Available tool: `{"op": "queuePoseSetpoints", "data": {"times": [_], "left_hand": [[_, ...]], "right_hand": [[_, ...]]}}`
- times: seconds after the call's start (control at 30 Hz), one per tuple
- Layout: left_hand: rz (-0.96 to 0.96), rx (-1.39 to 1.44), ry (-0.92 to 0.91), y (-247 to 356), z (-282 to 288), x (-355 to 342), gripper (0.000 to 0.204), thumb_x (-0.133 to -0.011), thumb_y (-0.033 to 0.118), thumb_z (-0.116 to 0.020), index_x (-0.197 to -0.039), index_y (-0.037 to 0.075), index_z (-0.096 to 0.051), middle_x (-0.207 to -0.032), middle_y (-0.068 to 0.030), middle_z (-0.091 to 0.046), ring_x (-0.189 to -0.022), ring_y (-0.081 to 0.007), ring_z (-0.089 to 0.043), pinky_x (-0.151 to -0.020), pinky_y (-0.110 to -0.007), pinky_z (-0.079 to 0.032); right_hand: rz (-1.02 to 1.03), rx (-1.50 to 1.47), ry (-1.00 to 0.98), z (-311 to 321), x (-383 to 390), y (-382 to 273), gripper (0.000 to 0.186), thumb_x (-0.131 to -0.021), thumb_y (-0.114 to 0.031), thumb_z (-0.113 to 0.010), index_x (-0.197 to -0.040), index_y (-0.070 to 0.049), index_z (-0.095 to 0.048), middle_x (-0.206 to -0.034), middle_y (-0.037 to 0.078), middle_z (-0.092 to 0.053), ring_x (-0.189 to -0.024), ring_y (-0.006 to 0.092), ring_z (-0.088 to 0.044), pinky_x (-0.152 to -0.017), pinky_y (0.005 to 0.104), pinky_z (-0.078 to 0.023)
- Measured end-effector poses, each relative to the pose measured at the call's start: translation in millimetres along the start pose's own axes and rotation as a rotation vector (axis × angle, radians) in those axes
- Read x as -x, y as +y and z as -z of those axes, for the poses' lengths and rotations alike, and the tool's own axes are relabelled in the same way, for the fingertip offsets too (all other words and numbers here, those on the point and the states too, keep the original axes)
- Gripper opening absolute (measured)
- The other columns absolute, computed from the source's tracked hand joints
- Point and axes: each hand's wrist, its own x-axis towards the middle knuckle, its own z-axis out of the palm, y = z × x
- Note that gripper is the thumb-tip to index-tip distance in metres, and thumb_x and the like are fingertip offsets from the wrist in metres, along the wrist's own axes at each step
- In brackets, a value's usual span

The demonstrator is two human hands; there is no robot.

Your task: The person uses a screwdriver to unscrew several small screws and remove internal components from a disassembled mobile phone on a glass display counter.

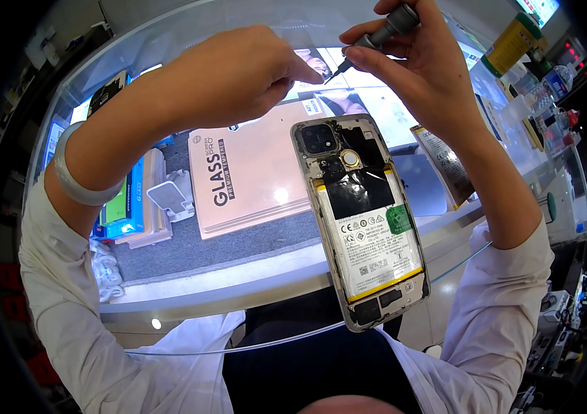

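My right hand [404,69] grips a dark grey screwdriver [393,27], its thin tip pointing down-left. At that tip is the index finger of my left hand [252,76], with the other fingers curled; anything they hold is too small or hidden to make out. Below both hands, a phone [338,193] with its back off shows a camera module, black film, a white battery and a green sticker. It overlaps the counter's near edge in view; I cannot tell what supports it. A grey band [76,179] circles my left wrist.
The glass counter [252,295] holds pink flat boxes [245,172], blue and green boxes [128,196], a white stand [172,196], a silver pouch [445,165] and a yellow container [511,45]. Cluttered equipment [555,317] stands at the right.
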Motion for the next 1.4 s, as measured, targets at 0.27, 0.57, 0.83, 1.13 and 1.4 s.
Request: {"op": "queuePoseSetpoints", "data": {"times": [0.27,0.57,0.83,1.13,1.4], "left_hand": [[0.078,0.020,-0.043,-1,-3,-3,0.030,-0.093,0.007,-0.059,-0.121,0.007,-0.068,-0.087,-0.0192,-0.070,-0.068,-0.0323,-0.062,-0.066,-0.042,-0.048],[-0.049,0.043,0.110,0,3,4,0.026,-0.091,0.008,-0.063,-0.117,0.006,-0.070,-0.082,-0.0167,-0.069,-0.066,-0.0292,-0.062,-0.063,-0.039,-0.047],[-0.367,-0.009,0.148,27,23,19,0.019,-0.079,0.009,-0.076,-0.098,0.006,-0.074,-0.062,-0.0059,-0.058,-0.052,-0.0192,-0.054,-0.047,-0.033,-0.038],[-0.504,0.091,0.106,37,17,24,0.021,-0.076,0.018,-0.081,-0.094,0.009,-0.075,-0.055,0.0012,-0.046,-0.043,-0.0132,-0.048,-0.040,-0.031,-0.033],[-0.497,0.083,0.082,36,12,24,0.024,-0.078,0.020,-0.080,-0.098,0.008,-0.075,-0.057,0.0011,-0.048,-0.043,-0.0143,-0.049,-0.040,-0.031,-0.035]], "right_hand": [[0.039,-0.081,0.070,11,-3,1,0.045,-0.086,0.002,-0.070,-0.116,-0.004,-0.037,-0.094,0.011,-0.063,-0.089,0.0122,-0.066,-0.074,0.0231,-0.057],[0.071,-0.240,-0.073,18,4,-19,0.047,-0.085,0.000,-0.075,-0.114,-0.005,-0.037,-0.088,0.012,-0.069,-0.079,0.0110,-0.067,-0.069,0.0210,-0.054],[0.229,-0.239,-0.297,18,10,-17,0.053,-0.078,0.003,-0.079,-0.110,-0.002,-0.038,-0.083,0.013,-0.068,-0.078,0.0161,-0.072,-0.067,0.0215,-0.055],[0.271,-0.326,-0.287,13,11,-8,0.053,-0.075,0.005,-0.081,-0.109,0.000,-0.041,-0.090,0.010,-0.060,-0.082,0.0168,-0.072,-0.068,0.0223,-0.057],[0.249,-0.324,-0.338,15,14,-15,0.053,-0.075,0.006,-0.079,-0.111,0.001,-0.039,-0.095,0.011,-0.058,-0.086,0.0210,-0.072,-0.074,0.0273,-0.058]]}}
